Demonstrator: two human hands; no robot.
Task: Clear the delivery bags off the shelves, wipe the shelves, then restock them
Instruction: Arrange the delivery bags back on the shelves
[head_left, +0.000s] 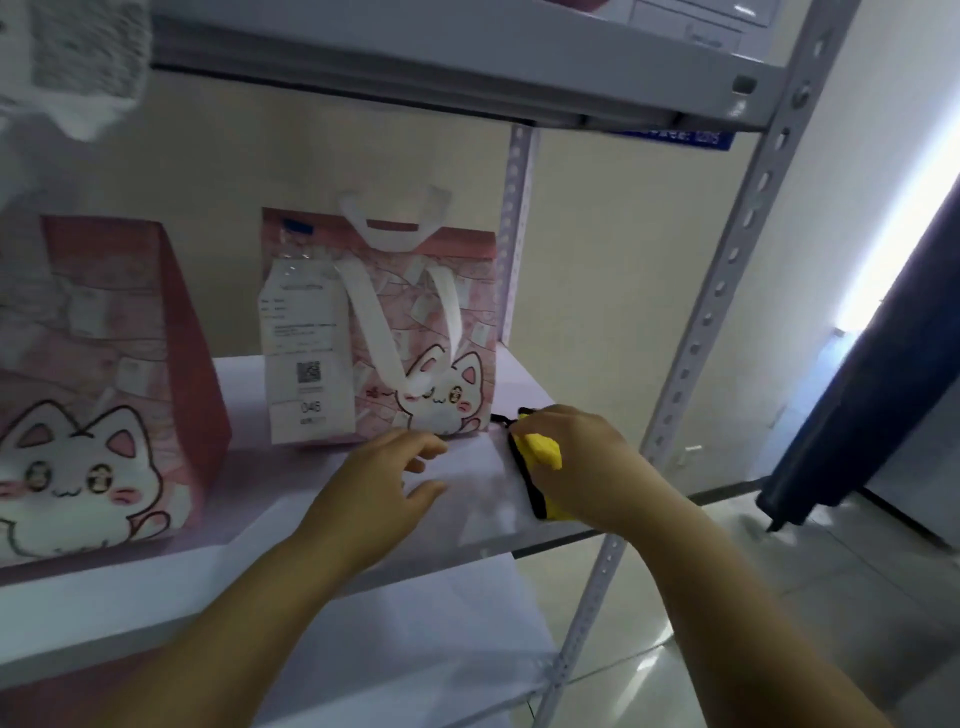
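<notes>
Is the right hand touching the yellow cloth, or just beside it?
Touching. The head view shows the right hand gripping the yellow cloth against the shelf.

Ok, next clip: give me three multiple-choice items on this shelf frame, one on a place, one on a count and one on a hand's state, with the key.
1. Where is the yellow cloth with black edging?
A. At the right front of the white shelf board, in the right hand.
B. Inside a bag.
C. On the floor.

2. How many pink paper bags with a white cartoon cat stand on that shelf?
A. One.
B. Two.
C. Four.

3. What is the left hand doing?
A. Gripping a bag handle.
B. Holding the cloth.
C. Holding nothing, fingers relaxed.

Key:
1 A: the right hand's fingers curl round the cloth at the shelf's right front.
2 B: one bag stands at left, and one at right bears a printed slip.
3 C: its fingers are loose and nothing lies in them.
</notes>
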